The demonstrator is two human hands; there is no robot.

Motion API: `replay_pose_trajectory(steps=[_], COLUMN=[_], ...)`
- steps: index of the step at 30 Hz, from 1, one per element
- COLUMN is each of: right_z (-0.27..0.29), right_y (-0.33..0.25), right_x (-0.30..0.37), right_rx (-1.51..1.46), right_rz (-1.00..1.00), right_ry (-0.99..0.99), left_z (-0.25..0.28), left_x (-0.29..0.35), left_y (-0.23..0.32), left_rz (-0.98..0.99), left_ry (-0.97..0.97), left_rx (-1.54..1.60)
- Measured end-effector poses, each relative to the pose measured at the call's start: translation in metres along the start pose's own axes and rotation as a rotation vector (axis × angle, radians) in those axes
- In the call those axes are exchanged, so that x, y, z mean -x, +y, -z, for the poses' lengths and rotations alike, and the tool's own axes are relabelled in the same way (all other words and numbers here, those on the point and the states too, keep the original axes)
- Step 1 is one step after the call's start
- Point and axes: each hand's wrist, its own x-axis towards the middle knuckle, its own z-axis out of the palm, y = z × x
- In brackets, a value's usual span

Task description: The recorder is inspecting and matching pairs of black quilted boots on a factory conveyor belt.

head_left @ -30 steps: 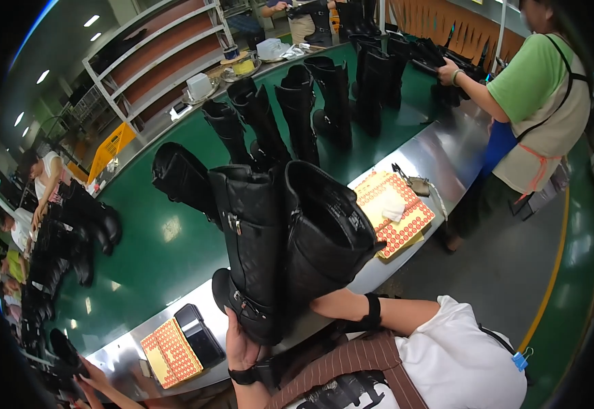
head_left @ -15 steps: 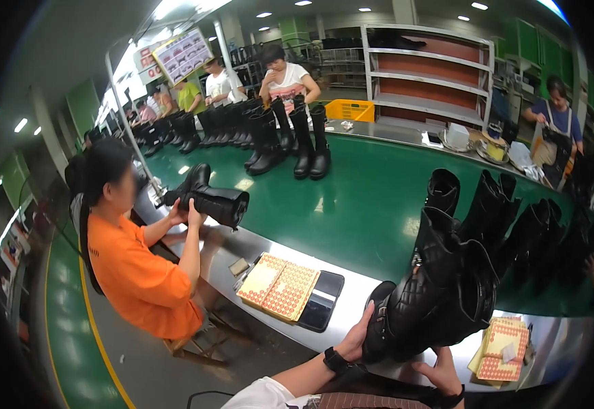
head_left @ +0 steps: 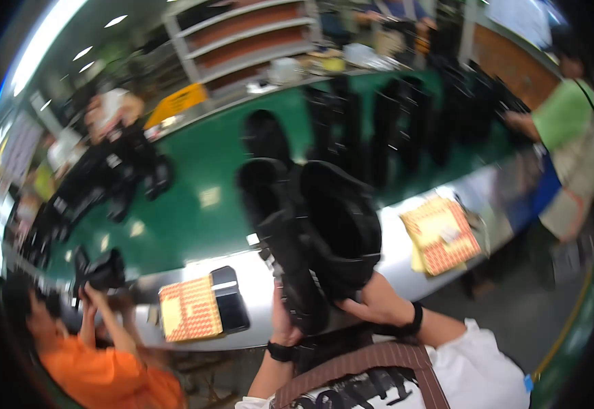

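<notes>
Two tall black boots stand close together in front of me at the metal edge of the table. My left hand point(head_left: 285, 317) is closed around the lower part of the left boot point(head_left: 287, 249). Against the lower side of the wide-topped right boot point(head_left: 358, 255), my right hand point(head_left: 379, 303) presses with its thumb toward the boot; its other fingers are partly hidden. Both boot openings face up toward me. Just behind them rises another black boot point(head_left: 265, 133). Motion blur softens the details.
Yellow sheets with red-orange marks point(head_left: 191, 310) lie beside a black phone-like slab point(head_left: 231, 303) on the left; more such sheets point(head_left: 440, 235) lie right. Black boots line the green table point(head_left: 205, 170). A co-worker in orange point(head_left: 106, 368) sits left, one in green point(head_left: 563, 116) works right.
My view has swung to the right, so the scene has shifted left and the green-clad person shows. The two boots look more upright, and my hands stay on them.
</notes>
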Motion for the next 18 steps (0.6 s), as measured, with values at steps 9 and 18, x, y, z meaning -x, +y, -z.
replay_pose_trajectory(steps=[9,18], right_z=[0.056,0.176], right_y=[0.022,0.136], right_x=[0.026,0.037], right_rx=[0.039,0.626], right_rz=[-0.152,-0.682], right_ry=[0.172,0.615], left_z=[0.018,0.034], left_x=[-0.001,-0.009], left_y=[-0.008,-0.008], left_rz=[0.056,0.054], left_ry=[0.021,0.041], left_rx=[0.020,0.005])
